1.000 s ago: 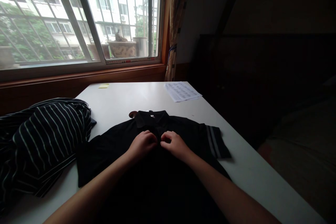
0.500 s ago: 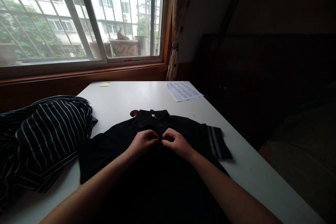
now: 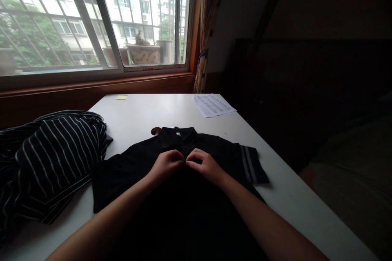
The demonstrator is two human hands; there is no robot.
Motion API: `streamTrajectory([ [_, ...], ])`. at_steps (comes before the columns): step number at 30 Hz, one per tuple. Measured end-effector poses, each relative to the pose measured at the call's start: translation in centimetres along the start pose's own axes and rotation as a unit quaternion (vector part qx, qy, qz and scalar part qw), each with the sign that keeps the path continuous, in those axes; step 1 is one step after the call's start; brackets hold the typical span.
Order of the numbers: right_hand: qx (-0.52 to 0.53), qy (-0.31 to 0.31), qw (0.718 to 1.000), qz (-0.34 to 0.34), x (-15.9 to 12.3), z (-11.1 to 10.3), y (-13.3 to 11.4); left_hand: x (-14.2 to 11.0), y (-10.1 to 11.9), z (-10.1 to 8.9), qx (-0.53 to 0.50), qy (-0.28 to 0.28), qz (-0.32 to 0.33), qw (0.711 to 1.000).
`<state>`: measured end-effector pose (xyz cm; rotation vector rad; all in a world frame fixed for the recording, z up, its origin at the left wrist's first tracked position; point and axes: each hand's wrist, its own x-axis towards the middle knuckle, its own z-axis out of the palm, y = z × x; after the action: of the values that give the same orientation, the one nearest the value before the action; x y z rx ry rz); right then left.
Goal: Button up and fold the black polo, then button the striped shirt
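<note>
A black short-sleeved polo shirt lies face up, collar at the far end, two grey stripes on its right-hand sleeve. My left hand is closed in a pinch at the front placket just below the collar. Facing it, my right hand pinches the same placket, its fingertips almost touching those of the left. Any button between the fingers is too dark and small to make out. Behind the collar, a small brown rounded piece sticks out, its kind unclear.
The shirt rests on a white table. A heap of black-and-white striped cloth is at the left. Printed sheets and a yellow sticky note lie near the far edge, below a barred window with a tied curtain.
My right hand has shifted slightly left, closing the gap between its fingertips and my left hand's. The left hand keeps its pinch, and the shirt stays in place.
</note>
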<state>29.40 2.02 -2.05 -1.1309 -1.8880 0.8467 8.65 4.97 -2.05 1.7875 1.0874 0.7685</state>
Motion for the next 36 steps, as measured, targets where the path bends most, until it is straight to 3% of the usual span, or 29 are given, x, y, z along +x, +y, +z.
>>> streamTrajectory([
  [6,0.002,-0.009,1.000,-0.004,0.1,0.1,1.1,0.1,-0.6,-0.1,-0.041,0.006,0.001,0.999],
  [13,-0.147,-0.038,0.986,-0.062,0.0,0.0,1.3,0.0,-0.9,0.0,-0.053,0.017,0.015,0.998],
  [20,-0.340,-0.064,0.925,-0.154,-0.1,-0.6,1.1,0.0,-0.8,0.2,-0.036,0.027,0.003,0.999],
  [26,-0.410,-0.063,0.889,-0.192,-0.1,-1.4,0.8,0.1,-0.8,0.1,-0.037,0.034,0.005,0.999],
  [36,-0.359,-0.046,0.914,-0.184,-0.3,-2.0,1.0,0.1,-0.8,0.0,-0.054,0.036,0.003,0.998],
])
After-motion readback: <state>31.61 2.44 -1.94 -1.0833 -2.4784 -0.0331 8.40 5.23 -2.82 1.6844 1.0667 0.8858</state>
